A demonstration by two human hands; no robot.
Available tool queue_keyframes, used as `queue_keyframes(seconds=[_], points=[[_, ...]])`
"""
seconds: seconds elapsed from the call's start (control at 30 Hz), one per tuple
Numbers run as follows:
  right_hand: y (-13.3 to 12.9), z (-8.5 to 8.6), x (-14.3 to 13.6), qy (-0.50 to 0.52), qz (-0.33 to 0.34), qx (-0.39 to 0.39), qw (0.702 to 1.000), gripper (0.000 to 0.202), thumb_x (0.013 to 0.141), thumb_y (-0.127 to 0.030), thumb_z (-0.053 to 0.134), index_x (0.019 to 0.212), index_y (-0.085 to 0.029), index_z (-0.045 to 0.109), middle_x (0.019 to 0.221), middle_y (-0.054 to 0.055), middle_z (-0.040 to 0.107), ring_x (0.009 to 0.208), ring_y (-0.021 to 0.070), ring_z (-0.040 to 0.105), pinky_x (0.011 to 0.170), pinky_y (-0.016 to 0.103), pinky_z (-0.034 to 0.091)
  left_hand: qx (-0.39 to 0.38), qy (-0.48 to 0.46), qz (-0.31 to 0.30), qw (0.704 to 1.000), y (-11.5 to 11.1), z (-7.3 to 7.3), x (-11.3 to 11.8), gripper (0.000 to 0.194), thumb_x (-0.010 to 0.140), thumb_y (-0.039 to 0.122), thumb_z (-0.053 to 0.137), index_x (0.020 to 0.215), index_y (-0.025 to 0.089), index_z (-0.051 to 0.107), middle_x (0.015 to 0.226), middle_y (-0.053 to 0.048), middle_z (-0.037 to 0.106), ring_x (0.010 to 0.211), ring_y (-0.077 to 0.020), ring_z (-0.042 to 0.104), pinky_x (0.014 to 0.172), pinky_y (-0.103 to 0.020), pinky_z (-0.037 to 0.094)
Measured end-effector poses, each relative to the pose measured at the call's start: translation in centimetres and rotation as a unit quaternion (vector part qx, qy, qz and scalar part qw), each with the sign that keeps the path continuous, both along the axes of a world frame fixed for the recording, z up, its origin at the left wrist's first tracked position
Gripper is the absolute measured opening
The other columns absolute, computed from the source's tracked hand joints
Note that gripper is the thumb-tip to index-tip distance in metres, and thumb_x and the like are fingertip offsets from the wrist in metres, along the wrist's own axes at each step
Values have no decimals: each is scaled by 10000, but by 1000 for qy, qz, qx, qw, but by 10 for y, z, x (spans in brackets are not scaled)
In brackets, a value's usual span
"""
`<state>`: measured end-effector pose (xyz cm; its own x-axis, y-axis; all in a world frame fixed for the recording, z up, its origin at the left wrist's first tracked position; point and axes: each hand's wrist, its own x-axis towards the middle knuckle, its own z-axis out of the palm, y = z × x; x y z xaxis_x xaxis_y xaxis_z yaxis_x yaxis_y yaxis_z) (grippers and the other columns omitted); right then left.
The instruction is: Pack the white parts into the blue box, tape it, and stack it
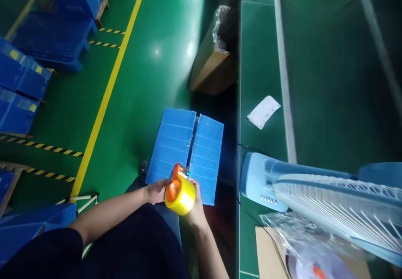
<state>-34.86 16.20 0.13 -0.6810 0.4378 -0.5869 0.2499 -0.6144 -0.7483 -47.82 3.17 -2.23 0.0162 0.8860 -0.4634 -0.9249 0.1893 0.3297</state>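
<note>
A tape dispenser point(176, 172) with an orange body and a wide roll of yellow tape point(186, 199) is held up in front of my body. My left hand point(156, 191) is closed at its left side, fingers against the orange part. Behind the roll, on the right, my right hand point(196, 210) is wrapped round the dispenser; the roll hides some of its fingers. Just beyond and below both hands is a blue corrugated-plastic box point(172, 140). Its two top flaps are folded down, with a narrow dark gap between them.
On the right runs a green worktable point(259, 67) bearing a white paper point(264, 111), a blue fan point(314, 191) and clear plastic wrap point(301, 228). An open cardboard box point(209, 71) stands beside it. Blue boxes point(23, 71) and a blue pallet point(56, 36) lie left of the yellow floor line point(108, 88).
</note>
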Motion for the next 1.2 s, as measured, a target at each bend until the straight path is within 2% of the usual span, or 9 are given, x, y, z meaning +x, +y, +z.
queue_keyframes(seconds=[0.13,0.23,0.33,0.43,0.57,0.67,0.8,1.0,1.2], points=[[20,2,-21,60,157,-67,983,867,768,-441,1008,1480,-284,539,1273,100,761,878,220,755,801,362,641,-91,-15,115,989,-22,0,-19,705,818,424,886,1472,259,680,1303,-107,798,1189,-299,765,1053,-398,580],[54,-15,-38,33,267,-12,963,658,787,-615,962,1245,-200,739,1198,136,783,964,280,756,898,423,632,-91,-25,169,981,-29,-11,-22,752,807,371,938,1495,255,659,1266,-99,808,1131,-279,779,1032,-387,581],[92,-57,-54,-92,232,201,947,635,917,-782,743,1141,-188,753,1118,151,781,976,310,741,935,465,606,-99,-25,209,973,-27,-21,-22,743,833,414,936,1484,196,652,1247,-140,808,1136,-325,787,1050,-457,590],[117,-117,-64,-194,162,390,885,756,868,-906,635,1169,-214,692,1156,184,739,1101,379,688,1028,545,546,-166,1,238,957,-19,-29,-25,816,839,403,946,1552,224,593,1173,-107,820,1043,-302,807,984,-436,617],[123,-190,-69,-227,208,389,868,605,830,-742,749,1099,-209,648,1132,188,725,1095,381,669,1003,509,522,-231,49,257,937,3,-38,-30,870,844,414,947,1608,257,561,1161,-90,825,982,-276,809,912,-385,631],[119,-218,-67,-259,235,379,857,472,887,-546,761,1149,-167,659,1108,146,730,1033,325,676,891,420,495,-238,118,265,927,34,-45,-36,935,825,382,937,1658,266,528,1310,-118,797,1069,-301,797,969,-418,630],[124,-227,-64,-261,289,381,839,204,969,-391,725,1033,-199,709,1066,78,721,947,257,639,746,346,362,-237,334,255,876,88,-69,-48,982,772,331,938,1662,251,530,1602,-136,646,1413,-364,657,1231,-515,507],[133,-224,-60,-241,328,373,834,264,981,-453,748,989,-189,733,1040,91,721,881,240,608,689,332,264,-317,620,227,681,159,-106,-50,885,806,259,870,1627,225,543,1656,-139,591,1562,-349,528,1351,-535,375],[144,-224,-54,-233,298,312,872,303,984,-469,558,930,-206,699,917,122,749,803,286,657,699,352,350,-358,666,151,637,189,-121,-23,912,822,231,902,1648,290,521,1458,-118,656,1367,-315,642,1226,-513,527]])
